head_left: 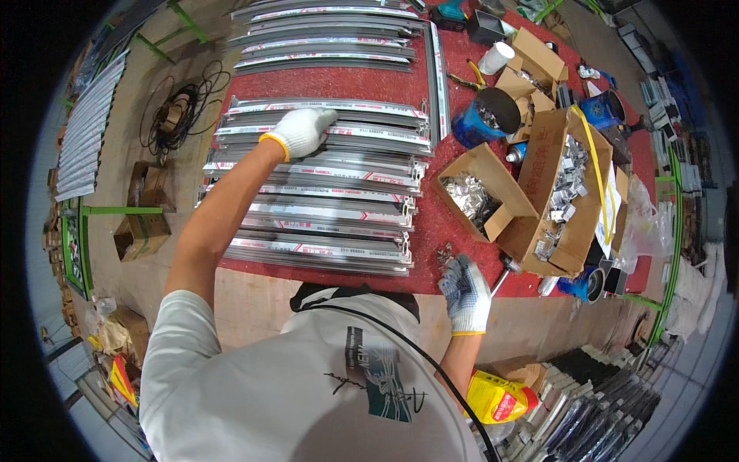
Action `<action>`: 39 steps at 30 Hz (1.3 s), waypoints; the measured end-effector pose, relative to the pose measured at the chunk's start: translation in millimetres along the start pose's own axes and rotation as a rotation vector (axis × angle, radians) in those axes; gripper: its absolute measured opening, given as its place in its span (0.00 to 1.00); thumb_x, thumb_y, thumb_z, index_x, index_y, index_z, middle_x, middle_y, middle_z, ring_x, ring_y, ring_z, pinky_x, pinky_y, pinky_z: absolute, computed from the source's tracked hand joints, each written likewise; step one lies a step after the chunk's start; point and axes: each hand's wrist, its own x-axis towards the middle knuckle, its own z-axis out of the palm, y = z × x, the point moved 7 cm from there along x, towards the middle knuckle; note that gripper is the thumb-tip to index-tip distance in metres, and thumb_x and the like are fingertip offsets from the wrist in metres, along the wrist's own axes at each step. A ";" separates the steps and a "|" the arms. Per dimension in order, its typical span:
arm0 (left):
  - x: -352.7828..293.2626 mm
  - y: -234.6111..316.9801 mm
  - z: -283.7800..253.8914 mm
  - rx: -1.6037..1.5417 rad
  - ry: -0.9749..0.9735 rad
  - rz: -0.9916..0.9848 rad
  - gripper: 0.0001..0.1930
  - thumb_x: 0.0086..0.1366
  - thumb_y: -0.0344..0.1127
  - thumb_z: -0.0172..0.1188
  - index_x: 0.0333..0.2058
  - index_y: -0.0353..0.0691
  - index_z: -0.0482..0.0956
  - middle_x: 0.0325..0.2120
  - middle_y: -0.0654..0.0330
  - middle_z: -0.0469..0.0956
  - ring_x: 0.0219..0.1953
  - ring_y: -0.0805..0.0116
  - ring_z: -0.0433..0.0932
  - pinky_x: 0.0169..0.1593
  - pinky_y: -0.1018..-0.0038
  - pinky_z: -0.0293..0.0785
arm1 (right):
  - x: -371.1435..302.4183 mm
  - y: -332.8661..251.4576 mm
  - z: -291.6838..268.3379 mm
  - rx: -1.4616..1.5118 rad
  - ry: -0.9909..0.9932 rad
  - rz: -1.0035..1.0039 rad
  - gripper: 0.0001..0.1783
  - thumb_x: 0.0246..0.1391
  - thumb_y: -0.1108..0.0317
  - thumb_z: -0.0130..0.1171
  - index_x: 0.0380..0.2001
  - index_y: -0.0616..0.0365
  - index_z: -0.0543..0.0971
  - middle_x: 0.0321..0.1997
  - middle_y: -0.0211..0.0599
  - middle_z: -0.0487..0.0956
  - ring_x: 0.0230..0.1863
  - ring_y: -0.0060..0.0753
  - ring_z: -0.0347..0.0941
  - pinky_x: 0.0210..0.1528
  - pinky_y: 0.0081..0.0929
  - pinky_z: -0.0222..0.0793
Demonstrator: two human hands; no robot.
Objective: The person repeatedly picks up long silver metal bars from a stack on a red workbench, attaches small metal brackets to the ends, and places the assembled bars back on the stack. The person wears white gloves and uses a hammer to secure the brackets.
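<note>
My left hand (302, 132), in a white knit glove with a yellow cuff, lies across long grey metal profiles (323, 209) with printed protective film. Its fingers stretch to the right over the upper part of this row, and their undersides are hidden. By the table's near edge is my right hand (466, 296), in a glove with a grey-blue dotted surface. Its fingers are bent together beside a little heap of small metal pieces (445, 252); what they hold, if anything, cannot be made out.
Cardboard boxes hold shiny metal brackets (568, 181) and small silver parts (469, 194) on the red table (323, 83). Nearby stand a blue tub (471, 129), pliers (471, 77) and a white cup (496, 58). More profiles (331, 38) lie at the far side. Black cable (181, 112) coils on the floor.
</note>
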 end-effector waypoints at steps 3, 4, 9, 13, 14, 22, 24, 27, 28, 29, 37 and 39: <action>-1.7 3.7 -0.2 -0.029 -0.001 0.025 0.20 0.68 0.32 0.65 0.58 0.36 0.83 0.51 0.41 0.86 0.55 0.38 0.85 0.60 0.50 0.81 | 0.0 5.0 1.6 -0.026 0.032 0.003 0.23 0.72 0.57 0.69 0.58 0.66 0.85 0.47 0.47 0.90 0.37 0.37 0.86 0.38 0.35 0.85; -2.7 3.0 -1.1 -0.035 0.001 0.012 0.20 0.68 0.32 0.64 0.58 0.36 0.83 0.51 0.41 0.86 0.55 0.38 0.85 0.60 0.50 0.82 | 1.4 5.4 3.0 -0.038 0.033 0.010 0.23 0.72 0.57 0.69 0.58 0.66 0.85 0.47 0.47 0.90 0.37 0.37 0.86 0.38 0.35 0.85; -0.9 4.7 -6.8 -0.014 0.031 0.035 0.21 0.65 0.32 0.65 0.56 0.36 0.83 0.49 0.42 0.87 0.53 0.38 0.86 0.58 0.51 0.83 | 10.9 -0.2 11.7 -0.104 -0.052 0.010 0.23 0.72 0.58 0.66 0.60 0.65 0.84 0.47 0.47 0.90 0.39 0.39 0.87 0.38 0.36 0.86; -7.4 10.2 -14.1 0.012 0.067 0.030 0.23 0.61 0.34 0.67 0.56 0.36 0.84 0.50 0.41 0.86 0.55 0.39 0.85 0.60 0.51 0.82 | 15.3 -5.1 15.2 -0.113 -0.105 0.020 0.23 0.73 0.58 0.66 0.61 0.65 0.83 0.47 0.47 0.90 0.37 0.37 0.86 0.37 0.33 0.86; -9.1 11.6 -15.1 0.022 0.061 0.017 0.24 0.61 0.35 0.67 0.56 0.36 0.84 0.52 0.41 0.86 0.58 0.40 0.83 0.62 0.51 0.80 | 16.7 -6.4 13.4 -0.147 -0.081 0.019 0.23 0.72 0.58 0.66 0.61 0.65 0.83 0.47 0.46 0.90 0.37 0.37 0.86 0.37 0.33 0.86; 34.9 -38.8 -50.7 0.065 0.272 -0.098 0.27 0.68 0.46 0.67 0.62 0.39 0.82 0.55 0.45 0.84 0.59 0.40 0.83 0.64 0.49 0.79 | 1.6 -9.7 4.0 -0.219 -0.020 0.015 0.23 0.72 0.57 0.68 0.58 0.65 0.84 0.43 0.42 0.88 0.36 0.35 0.84 0.37 0.34 0.84; 75.0 -71.4 -51.4 0.129 0.276 -0.139 0.28 0.68 0.46 0.67 0.63 0.40 0.81 0.55 0.45 0.84 0.59 0.40 0.83 0.64 0.49 0.80 | -10.3 -10.0 -0.2 -0.244 0.048 -0.030 0.23 0.72 0.56 0.67 0.58 0.64 0.84 0.44 0.42 0.88 0.36 0.36 0.84 0.38 0.34 0.83; 130.8 -117.7 -37.0 0.187 0.228 -0.196 0.29 0.68 0.45 0.67 0.66 0.45 0.81 0.58 0.45 0.83 0.62 0.42 0.82 0.65 0.51 0.80 | -34.0 -1.8 -11.2 -0.200 0.209 -0.061 0.25 0.71 0.57 0.68 0.58 0.68 0.83 0.43 0.45 0.88 0.34 0.36 0.84 0.36 0.34 0.83; 143.2 -127.5 -29.7 0.230 0.235 -0.203 0.28 0.68 0.44 0.68 0.65 0.45 0.81 0.59 0.45 0.83 0.62 0.42 0.82 0.65 0.51 0.81 | -46.6 2.6 -17.1 -0.189 0.270 -0.065 0.24 0.71 0.58 0.68 0.58 0.68 0.84 0.43 0.45 0.88 0.34 0.36 0.84 0.36 0.34 0.83; 154.7 -136.2 -22.2 0.284 0.221 -0.217 0.27 0.67 0.43 0.68 0.65 0.46 0.82 0.59 0.45 0.83 0.62 0.43 0.82 0.65 0.51 0.81 | -57.1 8.0 -21.7 -0.170 0.318 -0.067 0.24 0.71 0.58 0.68 0.58 0.68 0.84 0.42 0.45 0.88 0.34 0.36 0.84 0.35 0.34 0.83; 181.6 -140.4 -5.8 0.405 0.246 -0.064 0.16 0.77 0.37 0.51 0.46 0.39 0.89 0.49 0.39 0.87 0.51 0.38 0.88 0.56 0.46 0.85 | -81.0 39.9 -29.7 -0.115 0.393 -0.036 0.23 0.72 0.58 0.66 0.58 0.67 0.83 0.42 0.43 0.87 0.33 0.36 0.81 0.36 0.33 0.80; 183.4 -140.4 -5.5 0.406 0.261 -0.058 0.17 0.77 0.37 0.51 0.44 0.38 0.89 0.48 0.39 0.88 0.51 0.37 0.88 0.55 0.46 0.85 | -78.6 38.2 -27.9 -0.145 0.407 -0.038 0.24 0.69 0.59 0.68 0.57 0.69 0.84 0.41 0.44 0.88 0.33 0.35 0.83 0.37 0.32 0.82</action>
